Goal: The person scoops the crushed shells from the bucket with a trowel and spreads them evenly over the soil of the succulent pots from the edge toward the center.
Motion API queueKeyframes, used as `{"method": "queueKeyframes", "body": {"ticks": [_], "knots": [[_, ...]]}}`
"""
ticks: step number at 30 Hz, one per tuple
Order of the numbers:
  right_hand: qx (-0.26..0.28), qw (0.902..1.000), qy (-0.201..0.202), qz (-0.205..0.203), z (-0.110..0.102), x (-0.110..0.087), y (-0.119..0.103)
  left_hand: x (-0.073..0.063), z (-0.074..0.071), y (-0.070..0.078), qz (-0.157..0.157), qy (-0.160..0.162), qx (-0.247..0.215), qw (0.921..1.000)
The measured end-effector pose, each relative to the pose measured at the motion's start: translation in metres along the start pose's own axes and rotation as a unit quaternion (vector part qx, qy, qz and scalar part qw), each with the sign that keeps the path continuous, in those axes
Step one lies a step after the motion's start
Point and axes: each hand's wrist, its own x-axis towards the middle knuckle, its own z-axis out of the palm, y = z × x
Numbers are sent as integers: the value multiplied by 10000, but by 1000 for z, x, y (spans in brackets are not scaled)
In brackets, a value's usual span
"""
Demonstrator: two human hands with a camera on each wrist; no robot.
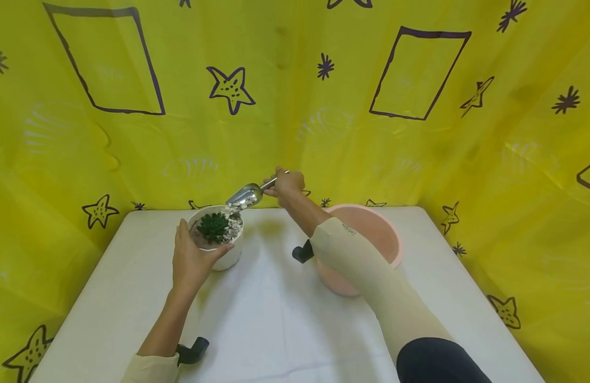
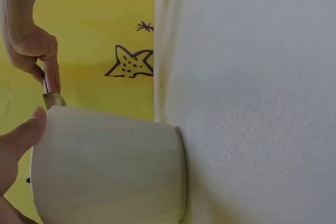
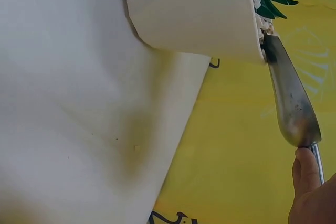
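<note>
A white flower pot [image 1: 226,259] stands on the table at the left, holding a green succulent [image 1: 212,227] with white pebbles [image 1: 234,227] on its right side. My left hand [image 1: 192,260] grips the pot, thumb along the near rim and fingers at its left side. With my right hand [image 1: 289,187] I hold a metal scoop [image 1: 246,196] by its handle. The scoop [image 3: 291,95] tilts down to the left, its tip right at the pot's rim beside the pebbles. White pebbles also lie in the scoop's mouth.
A pink basin [image 1: 395,234] stands on the right of the white table [image 1: 276,330], partly hidden by my right forearm. Dark wrist mounts [image 1: 193,351] stick out from both sleeves. Behind the table hangs a yellow curtain [image 1: 276,127] printed with stars and frames.
</note>
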Motion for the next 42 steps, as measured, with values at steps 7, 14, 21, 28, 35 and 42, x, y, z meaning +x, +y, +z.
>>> {"method": "queueKeyframes", "body": {"ticks": [7, 14, 21, 28, 35, 42], "knots": [[62, 9998, -160, -56, 1, -3, 1, 1, 0, 1, 11, -59, -46, 10000], [250, 9990, -358, -47, 5, -3, 3, 1, -2, 0, 9, -85, -38, 10000], [235, 9990, -375, -59, 10, -4, 6, 1, -1, 0, 9, -105, -97, 9999], [107, 9994, -321, -111, 13, -4, 8, 3, 0, -2, 40, -61, -119, 9999], [-26, 9990, -334, -304, 17, -5, 7, 2, -1, -2, 77, -79, -118, 9999], [-122, 9991, -217, -352, 22, -6, 5, 1, -3, -1, 96, -114, -116, 9998]]}}
